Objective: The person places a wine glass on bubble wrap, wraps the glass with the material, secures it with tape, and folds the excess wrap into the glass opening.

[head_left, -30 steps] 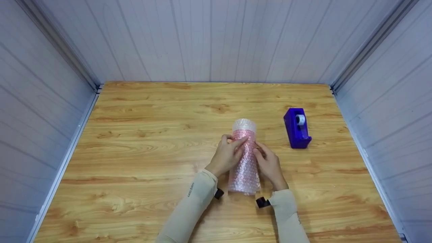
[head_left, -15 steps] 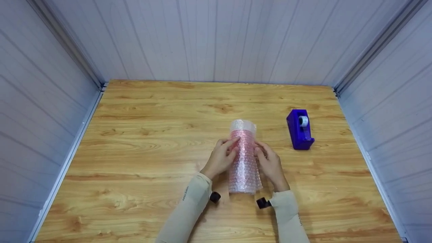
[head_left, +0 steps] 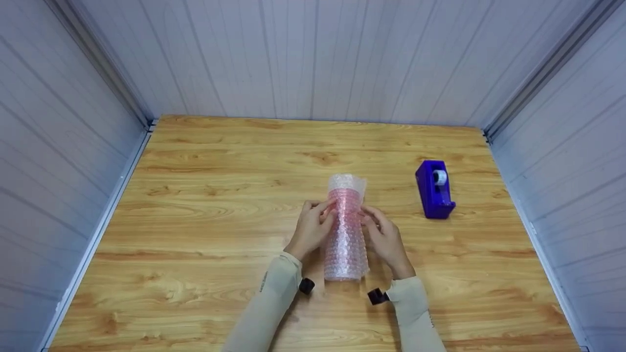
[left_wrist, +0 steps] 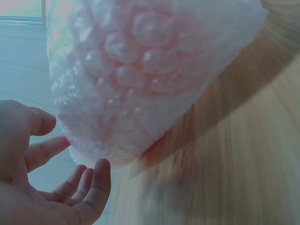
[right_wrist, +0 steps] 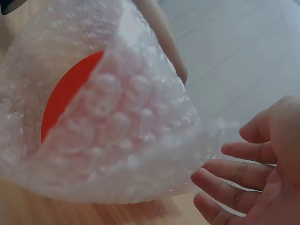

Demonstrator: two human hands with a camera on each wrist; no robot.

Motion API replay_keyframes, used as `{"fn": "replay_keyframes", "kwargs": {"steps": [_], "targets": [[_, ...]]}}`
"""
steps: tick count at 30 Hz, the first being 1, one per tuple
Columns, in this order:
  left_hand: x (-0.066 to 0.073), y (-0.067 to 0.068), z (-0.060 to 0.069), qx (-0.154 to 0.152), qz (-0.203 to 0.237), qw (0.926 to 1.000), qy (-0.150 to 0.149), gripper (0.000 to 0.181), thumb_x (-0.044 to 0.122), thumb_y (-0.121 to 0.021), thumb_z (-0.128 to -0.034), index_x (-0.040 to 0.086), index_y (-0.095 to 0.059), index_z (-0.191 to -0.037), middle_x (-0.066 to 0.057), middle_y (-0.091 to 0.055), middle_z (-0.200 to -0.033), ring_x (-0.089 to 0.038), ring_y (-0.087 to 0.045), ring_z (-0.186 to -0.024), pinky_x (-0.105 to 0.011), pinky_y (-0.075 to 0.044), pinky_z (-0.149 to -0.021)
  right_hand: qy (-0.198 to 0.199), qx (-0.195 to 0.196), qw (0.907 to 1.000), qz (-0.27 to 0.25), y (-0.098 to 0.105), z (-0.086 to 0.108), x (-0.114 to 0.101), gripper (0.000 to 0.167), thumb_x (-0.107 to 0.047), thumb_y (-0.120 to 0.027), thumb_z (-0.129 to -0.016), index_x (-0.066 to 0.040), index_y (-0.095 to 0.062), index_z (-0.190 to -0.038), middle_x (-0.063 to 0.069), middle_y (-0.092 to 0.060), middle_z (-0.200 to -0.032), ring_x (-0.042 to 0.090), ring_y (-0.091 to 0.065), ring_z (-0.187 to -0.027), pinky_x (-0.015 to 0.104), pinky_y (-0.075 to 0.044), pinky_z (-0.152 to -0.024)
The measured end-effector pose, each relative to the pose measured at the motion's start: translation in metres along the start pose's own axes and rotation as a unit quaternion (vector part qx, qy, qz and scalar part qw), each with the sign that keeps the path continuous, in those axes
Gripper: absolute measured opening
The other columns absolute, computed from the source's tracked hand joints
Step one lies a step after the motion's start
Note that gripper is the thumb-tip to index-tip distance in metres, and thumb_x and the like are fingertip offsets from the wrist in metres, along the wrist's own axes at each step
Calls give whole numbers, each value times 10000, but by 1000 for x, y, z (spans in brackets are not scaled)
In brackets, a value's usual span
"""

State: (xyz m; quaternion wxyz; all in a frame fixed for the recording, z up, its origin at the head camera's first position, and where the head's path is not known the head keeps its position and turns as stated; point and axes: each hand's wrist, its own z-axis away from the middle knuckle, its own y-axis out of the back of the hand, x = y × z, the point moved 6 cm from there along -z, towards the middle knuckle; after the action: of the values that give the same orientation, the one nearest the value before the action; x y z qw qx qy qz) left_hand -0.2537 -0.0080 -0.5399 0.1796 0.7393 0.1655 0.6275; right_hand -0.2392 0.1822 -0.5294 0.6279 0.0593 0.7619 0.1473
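A roll of bubble wrap lies lengthwise on the table, pink showing through it. In the right wrist view a red round end shows inside the wrap. The left hand rests its fingertips on the roll's left side; in the left wrist view this hand has loosely bent fingers against the wrap. At the roll's right side is the right hand, fingers touching the wrap's edge; the right wrist view shows this hand with its fingers spread beside the loose flap.
A blue tape dispenser with a roll of clear tape stands on the wooden table, right of the wrap. Pale panel walls border the table at the back and both sides.
The wrapped roll has turned a little and shifted left, and its loose edge lies along the right side. Both hands moved slightly left with it; the left fingers drew back from its top.
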Motion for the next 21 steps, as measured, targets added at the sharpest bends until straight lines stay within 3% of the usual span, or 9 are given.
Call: {"fn": "replay_keyframes", "kwargs": {"steps": [6,13,18,21], "targets": [[-1,7,0,77,-144,9998,63,411,234,-598,-1016,25,-600,-1370,-145,-520,-1180,-186,-641,-929,-287,-539,-814,257,-191,9993,218,-11,0,-8,341,-153,-527,-1053,-24,-591,-1362,130,-642,-1298,297,-587,-1195,491,-476,-967],[-6,14,1,126,-241,9995,163,430,207,-609,-1005,-24,-583,-1367,-126,-593,-1146,-173,-644,-903,-259,-549,-765,484,-403,9970,455,-24,-1,-18,347,-168,-538,-1050,-8,-588,-1354,164,-625,-1297,311,-610,-1119,478,-511,-934],[-6,18,5,188,-357,9991,-96,461,170,-621,-991,32,-536,-1423,-136,-601,-1113,-188,-646,-884,-294,-557,-762,617,-619,9952,430,-33,-4,-22,344,-152,-540,-1049,-22,-588,-1363,148,-619,-1302,295,-620,-1097,461,-522,-922],[-1,20,9,101,-722,9968,-331,525,181,-614,-998,98,-459,-1493,-150,-585,-1088,-193,-621,-826,-320,-551,-708,739,-716,9939,401,-37,-5,-24,339,-135,-541,-1046,-16,-591,-1359,152,-620,-1293,294,-626,-1070,456,-533,-901]]}}
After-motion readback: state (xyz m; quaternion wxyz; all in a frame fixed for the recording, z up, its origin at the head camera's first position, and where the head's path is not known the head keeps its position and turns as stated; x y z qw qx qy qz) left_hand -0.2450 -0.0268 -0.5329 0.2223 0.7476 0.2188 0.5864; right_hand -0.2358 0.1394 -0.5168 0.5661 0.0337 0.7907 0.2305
